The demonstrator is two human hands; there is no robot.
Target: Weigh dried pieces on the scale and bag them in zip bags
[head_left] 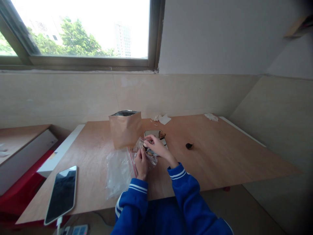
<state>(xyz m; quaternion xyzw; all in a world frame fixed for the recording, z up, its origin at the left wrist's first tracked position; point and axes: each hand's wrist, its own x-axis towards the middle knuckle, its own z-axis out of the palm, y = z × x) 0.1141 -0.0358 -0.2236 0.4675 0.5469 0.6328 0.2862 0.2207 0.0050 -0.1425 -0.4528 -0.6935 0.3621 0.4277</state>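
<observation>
My left hand (141,161) is closed in a pinch on a small clear plastic bag (152,160), whose loose film spreads out around my fingers. My right hand (156,146) comes over from the right, with thumb and fingertips pressed together at the bag's upper part. Between the two hands shows a small dark and pale piece (144,145), too small to name. Under and behind my hands lies a flat light-coloured pad (149,133) with dark markings. On its far right corner rest brown, skin-like scraps (161,134).
A kraft pouch (126,130) stands with its top agape beside a larger clear zip bag (118,174). To the right lies a dark, pointed clove-like piece (189,146). Crumpled tissue (164,119) sits at the back. A tablet (62,192) with a cable lies front left.
</observation>
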